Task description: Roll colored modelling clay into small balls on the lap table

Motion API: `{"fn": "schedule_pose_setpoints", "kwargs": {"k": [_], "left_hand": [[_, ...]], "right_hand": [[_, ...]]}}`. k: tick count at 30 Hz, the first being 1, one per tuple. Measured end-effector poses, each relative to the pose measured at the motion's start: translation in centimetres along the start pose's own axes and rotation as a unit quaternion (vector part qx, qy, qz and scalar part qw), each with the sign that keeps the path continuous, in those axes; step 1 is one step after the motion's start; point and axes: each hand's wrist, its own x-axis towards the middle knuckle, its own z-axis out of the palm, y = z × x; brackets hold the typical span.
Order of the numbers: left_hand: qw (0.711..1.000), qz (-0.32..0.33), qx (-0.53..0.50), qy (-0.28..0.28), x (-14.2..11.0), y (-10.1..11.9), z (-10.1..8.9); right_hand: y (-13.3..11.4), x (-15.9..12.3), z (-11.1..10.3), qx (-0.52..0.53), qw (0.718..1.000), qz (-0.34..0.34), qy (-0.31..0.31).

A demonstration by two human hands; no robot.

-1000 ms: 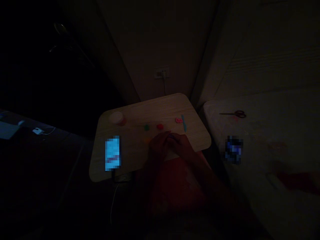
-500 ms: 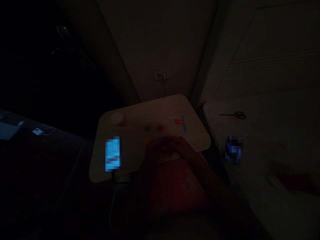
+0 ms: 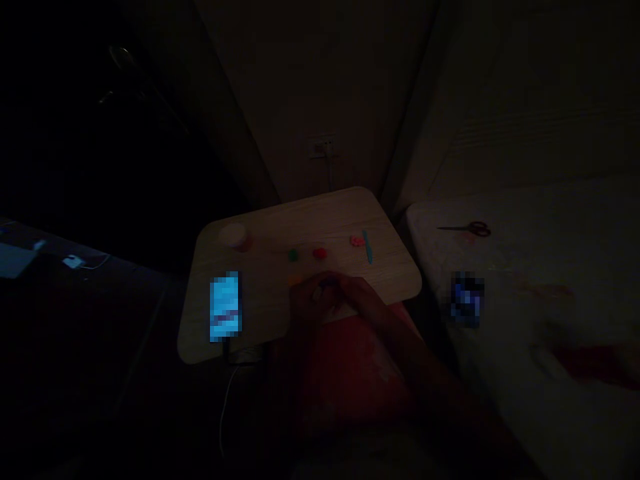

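Note:
In dim light, my left hand (image 3: 307, 303) and my right hand (image 3: 361, 297) meet over the near edge of a small wooden table (image 3: 300, 217). Both have curled fingers, touching each other; whatever is between them is too dark to make out. An orange lump (image 3: 295, 281) lies right by my left fingers. Farther back are a green lump (image 3: 293, 255) and a red lump (image 3: 320, 253), looking like modelling clay. Off to the right, a cluster of small pink pieces (image 3: 357, 241) lies beside a light blue plastic knife (image 3: 368, 247).
A tub with a pale lid (image 3: 233, 235) stands at the table's back left. A lit, blurred-out screen (image 3: 225, 307) lies at its left front. Scissors (image 3: 467, 229) rest on the pale surface at right. A plugged wall socket (image 3: 324, 146) is behind the table.
My hands have come slightly nearer to me, and the fingers have shifted against each other. A dark bluish bit between them earlier is no longer visible. The table items stay put.

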Motion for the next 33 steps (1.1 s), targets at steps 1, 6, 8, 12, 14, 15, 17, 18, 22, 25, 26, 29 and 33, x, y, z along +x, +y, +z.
{"fn": "schedule_pose_setpoints", "kwargs": {"k": [1, 6, 8, 12, 14, 15, 17, 18, 22, 25, 26, 29, 33], "left_hand": [[1.000, 0.013, 0.009, -0.002, 0.0, -0.1, 0.0], [0.993, 0.086, 0.070, -0.037, 0.0, -0.5, 0.1], [0.989, 0.115, 0.076, -0.052, 0.0, -0.8, 0.4], [0.992, 0.105, 0.027, -0.064, -0.3, -1.0, 1.1], [0.994, 0.077, -0.014, -0.083, -0.5, -0.9, 1.1], [0.993, 0.060, -0.041, -0.094, -0.6, -0.8, 1.1], [0.988, 0.031, -0.102, -0.113, -0.7, -0.5, 1.0], [0.984, 0.018, -0.134, -0.119, -0.7, -0.4, 0.9], [0.964, -0.052, -0.234, -0.117, -0.6, -0.1, 0.7], [0.956, -0.086, -0.258, -0.107, -0.3, 0.1, 0.4], [0.954, -0.093, -0.259, -0.118, -0.2, 0.1, 0.2], [0.942, -0.110, -0.267, -0.169, 0.1, 0.1, -0.3], [0.932, -0.115, -0.287, -0.190, 0.2, -0.3, -0.7]], "right_hand": [[0.1, 0.0, 0.0, -0.005, 1.000, 0.000, 0.002], [0.2, 0.0, 0.2, -0.052, 0.998, -0.019, 0.018], [0.0, 0.0, 0.2, -0.077, 0.996, -0.028, 0.039], [-0.3, 0.0, 0.3, -0.116, 0.992, -0.016, 0.052], [-0.3, -0.1, 0.4, -0.094, 0.995, 0.004, 0.044], [-0.3, -0.1, 0.5, -0.072, 0.997, 0.018, 0.038], [-0.2, -0.2, 0.6, -0.026, 0.998, 0.045, 0.024], [-0.1, -0.2, 0.6, -0.006, 0.998, 0.054, 0.021], [0.0, -0.2, 0.5, 0.025, 0.998, 0.059, 0.021], [-0.5, -0.3, 0.6, 0.009, 0.999, 0.047, -0.009], [-0.7, -0.4, 0.7, 0.006, 0.999, 0.043, -0.020], [-1.2, -0.6, 1.0, 0.013, 0.998, 0.037, -0.040], [-1.6, -0.8, 1.2, -0.001, 0.997, 0.037, -0.064]]}}
